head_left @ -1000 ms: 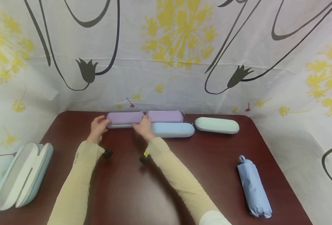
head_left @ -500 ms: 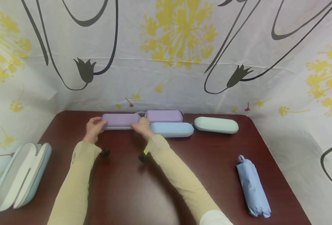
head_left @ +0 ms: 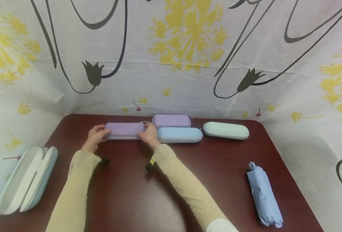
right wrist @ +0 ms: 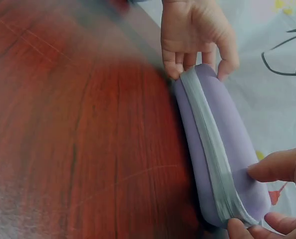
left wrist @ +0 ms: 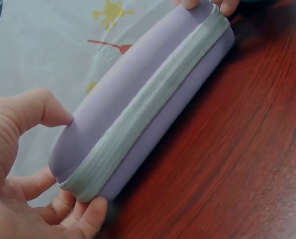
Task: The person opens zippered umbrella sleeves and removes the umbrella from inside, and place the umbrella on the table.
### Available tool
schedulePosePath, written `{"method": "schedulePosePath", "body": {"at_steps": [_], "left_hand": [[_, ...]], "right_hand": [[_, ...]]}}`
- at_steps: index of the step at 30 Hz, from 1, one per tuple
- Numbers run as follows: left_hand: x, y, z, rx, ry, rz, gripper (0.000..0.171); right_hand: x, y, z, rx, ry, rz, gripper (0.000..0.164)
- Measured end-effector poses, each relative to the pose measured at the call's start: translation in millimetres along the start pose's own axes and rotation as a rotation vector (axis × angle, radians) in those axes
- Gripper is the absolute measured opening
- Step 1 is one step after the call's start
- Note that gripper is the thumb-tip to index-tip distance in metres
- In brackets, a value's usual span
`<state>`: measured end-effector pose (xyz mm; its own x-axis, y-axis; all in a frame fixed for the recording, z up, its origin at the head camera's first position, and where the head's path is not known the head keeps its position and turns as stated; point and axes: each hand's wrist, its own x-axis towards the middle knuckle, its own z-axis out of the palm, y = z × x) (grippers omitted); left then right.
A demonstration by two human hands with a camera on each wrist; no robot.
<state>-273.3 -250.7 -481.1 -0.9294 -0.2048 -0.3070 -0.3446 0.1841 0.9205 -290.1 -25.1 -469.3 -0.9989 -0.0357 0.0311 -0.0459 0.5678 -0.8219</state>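
Pinching opposite ends, left grip (head_left: 94, 137) and right grip (head_left: 150, 134) hold a purple case (head_left: 125, 130) near the far edge of the tabletop (head_left: 124, 187).

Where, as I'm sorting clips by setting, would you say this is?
Probably a makeshift tabletop recording booth: creased, flower-printed sheeting surrounds the red-brown table on three sides, and a small black device, perhaps a camera, sits at each wrist. The wider room is out of view.

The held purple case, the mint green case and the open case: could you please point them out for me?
Held purple case (head_left: 125, 129), head view: middle of its top.
Mint green case (head_left: 226, 130), head view: middle of its top.
Open case (head_left: 22, 180), head view: its pale inside.
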Motion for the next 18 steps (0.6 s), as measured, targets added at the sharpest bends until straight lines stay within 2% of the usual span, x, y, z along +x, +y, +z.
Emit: {"method": "schedulePosePath", "body": {"at_steps": [6, 18], "left_hand": [[-12.4, -1.9, -2.8, 0.004, -0.003, -0.01, 0.066], [-49.7, -11.0, -11.2, 0.058, -0.019, 0.009, 0.064]], "right_hand": [[-10.6, -2.1, -0.9, -0.027, -0.024, 0.014, 0.051], [-43.6, 4.4, 1.4, -0.03, -0.062, 0.011, 0.053]]}}
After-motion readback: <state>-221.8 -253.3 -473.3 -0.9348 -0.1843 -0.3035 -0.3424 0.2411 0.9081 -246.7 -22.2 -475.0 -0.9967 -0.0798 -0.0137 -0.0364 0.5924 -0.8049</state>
